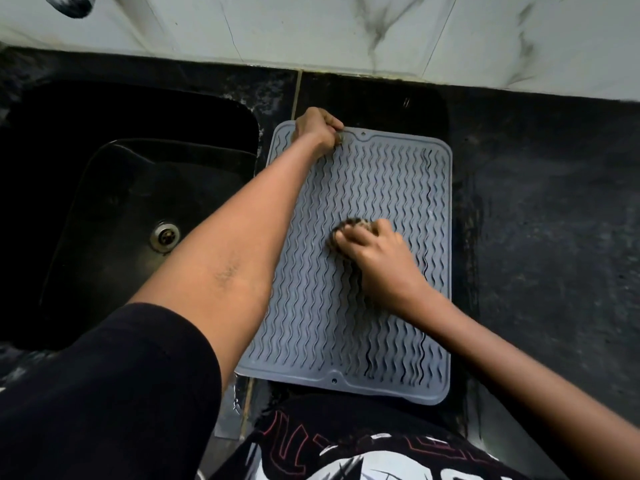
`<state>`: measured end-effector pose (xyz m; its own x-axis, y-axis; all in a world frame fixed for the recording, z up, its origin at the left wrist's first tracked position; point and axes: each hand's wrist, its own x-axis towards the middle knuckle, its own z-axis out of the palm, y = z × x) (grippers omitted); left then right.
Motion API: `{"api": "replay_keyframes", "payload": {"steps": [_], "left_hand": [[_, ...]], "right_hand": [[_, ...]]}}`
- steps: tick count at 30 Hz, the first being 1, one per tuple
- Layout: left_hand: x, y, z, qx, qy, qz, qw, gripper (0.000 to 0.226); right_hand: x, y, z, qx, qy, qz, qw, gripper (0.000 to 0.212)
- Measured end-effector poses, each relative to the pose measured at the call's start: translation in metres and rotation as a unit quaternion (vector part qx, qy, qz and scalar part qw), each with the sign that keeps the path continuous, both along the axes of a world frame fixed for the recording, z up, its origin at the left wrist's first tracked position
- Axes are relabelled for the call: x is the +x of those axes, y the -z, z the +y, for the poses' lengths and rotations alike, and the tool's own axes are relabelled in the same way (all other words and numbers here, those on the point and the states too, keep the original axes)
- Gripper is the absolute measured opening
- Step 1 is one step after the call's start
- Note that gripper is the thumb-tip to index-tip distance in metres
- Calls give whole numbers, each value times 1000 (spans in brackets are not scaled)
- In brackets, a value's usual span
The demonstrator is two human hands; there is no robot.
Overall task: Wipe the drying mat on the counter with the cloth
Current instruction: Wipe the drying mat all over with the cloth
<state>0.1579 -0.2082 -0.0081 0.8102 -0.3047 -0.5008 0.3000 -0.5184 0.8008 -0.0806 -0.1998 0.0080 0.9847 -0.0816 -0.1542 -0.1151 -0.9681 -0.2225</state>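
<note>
A grey drying mat [388,188] with wavy ribs lies flat on the black counter [554,220], right of the sink. My left hand [317,128] pinches the mat's far left corner and holds it down. My right hand [377,252] presses a small bunched cloth [349,226], dark and patterned, onto the middle of the mat. Only the cloth's far edge shows beyond my fingertips; the rest is under my palm. Dark streaks mark the ribs on the mat's right side and near its front edge.
A black sink [104,220] with a metal drain [165,235] sits to the left of the mat. A white marbled tile wall [346,29] runs along the back. The counter's front edge meets my dark printed shirt [363,448].
</note>
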Motion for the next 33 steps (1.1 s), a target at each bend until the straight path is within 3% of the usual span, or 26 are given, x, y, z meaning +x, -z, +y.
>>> {"api": "replay_keyframes", "payload": {"steps": [2,5,6,8,11,14,19,23,25,27,29,30,33], "left_hand": [[0,2,0,-2,20,-11,1000,36],[0,1,8,52,114,-70,990,19],[2,-1,11,56,140,-65,986,20],[5,-4,15,50,179,-57,981,23],[2,-8,17,44,182,-67,980,27],[1,-5,13,57,177,-102,977,25],[1,-3,13,64,165,-109,978,24],[-6,-11,16,90,206,-124,967,31],[-8,-19,21,106,277,-102,950,47],[-14,-23,31,128,353,-91,923,67],[-20,-20,46,156,402,-126,894,75],[-25,-17,54,173,418,-163,877,75],[-43,-2,73,206,439,-272,831,68]], "right_hand": [[-3,-14,-2,61,-3,12,998,50],[32,-34,-27,248,132,-5,960,43],[50,-35,-38,247,169,-63,952,43],[87,-29,-58,158,201,-145,956,47],[113,-5,-67,17,202,-53,978,49],[99,12,-55,-51,161,-74,983,44],[12,11,0,5,99,-103,990,48],[-32,-14,30,81,49,10,995,43],[-25,-31,22,174,106,58,977,39],[-8,-48,14,236,174,-9,956,31],[20,-48,-1,210,224,-143,941,28],[37,-43,-11,171,232,-168,943,32],[80,-16,-35,53,210,-35,976,51]]}}
